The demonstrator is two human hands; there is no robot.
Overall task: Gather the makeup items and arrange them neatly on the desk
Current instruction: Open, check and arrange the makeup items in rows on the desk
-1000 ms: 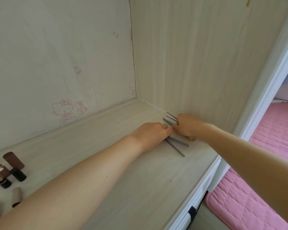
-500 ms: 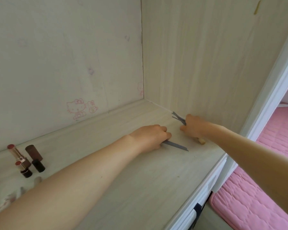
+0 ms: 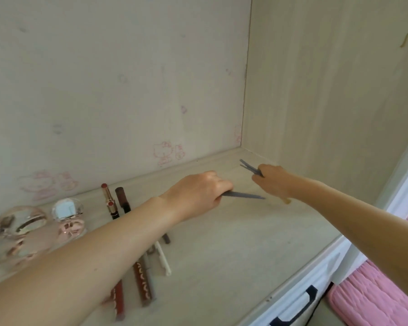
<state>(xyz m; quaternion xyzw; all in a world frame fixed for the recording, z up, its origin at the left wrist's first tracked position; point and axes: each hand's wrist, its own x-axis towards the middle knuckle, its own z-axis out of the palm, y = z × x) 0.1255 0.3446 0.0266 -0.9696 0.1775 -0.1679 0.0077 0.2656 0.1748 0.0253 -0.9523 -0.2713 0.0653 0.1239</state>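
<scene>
Pale wood desk [image 3: 222, 255]; left hand [image 3: 196, 196] grips slim grey pencil [image 3: 245, 196]; right hand [image 3: 275, 182] clutches grey sticks [image 3: 249, 167]

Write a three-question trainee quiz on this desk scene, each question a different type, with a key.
1. True or false: the left hand holds a grey pointed tool low over the desk.
2. Multiple choice: where does the open red lipstick stand? A) beside the right hand B) near the back wall, left of both hands C) on the pink bedding
3. Fill in: the right hand has its grip on thin grey ____ whose tips point toward the corner.

Key: 1 true; 2 B; 3 tweezers, as far as the shape shows.
</scene>
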